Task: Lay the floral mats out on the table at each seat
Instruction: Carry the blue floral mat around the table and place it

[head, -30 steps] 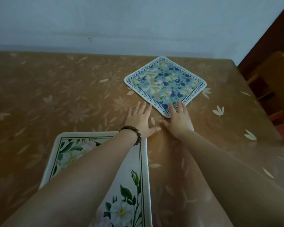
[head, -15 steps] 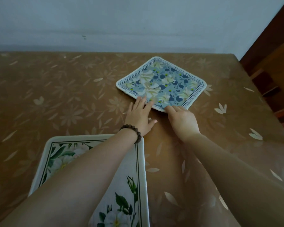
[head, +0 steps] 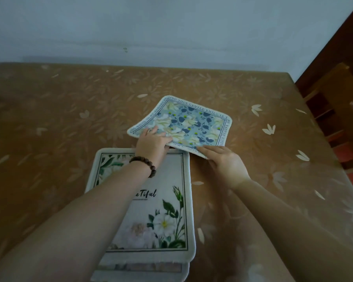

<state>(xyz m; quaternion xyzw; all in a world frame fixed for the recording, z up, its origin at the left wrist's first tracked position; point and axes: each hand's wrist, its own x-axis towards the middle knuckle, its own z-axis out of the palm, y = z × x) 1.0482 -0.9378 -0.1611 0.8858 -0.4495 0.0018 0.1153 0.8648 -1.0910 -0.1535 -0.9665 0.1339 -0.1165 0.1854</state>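
Blue and cream flowers cover the square mat, which has a pale border printed with dark lettering. It sits past the middle of the table, turned like a diamond, and its near edge is lifted off the surface where the two hands hold it. The left hand takes the near-left edge: its fingers lie spread on top of the pattern, and the thumb seems to be tucked under the raised edge, though that part is shadowed and hard to read. A dark beaded bracelet circles that wrist. The right hand is at the mat's nearest corner, just right of the other hand, its fingers stretched forward and close together, touching the corner from below and beside it; whether it pinches the corner or only props it I cannot tell. The far half of the mat rests flat on the table.

Directly below the lifted edge, nearer the person, lies a white rectangular mat with green leaves, white blooms and script lettering, partly crossed by the left forearm. It tops a small stack, with further mat edges showing beneath its near end. The table wears a brown glossy cover with pale petal shapes. A wooden chair stands off the right side, against a pale wall.
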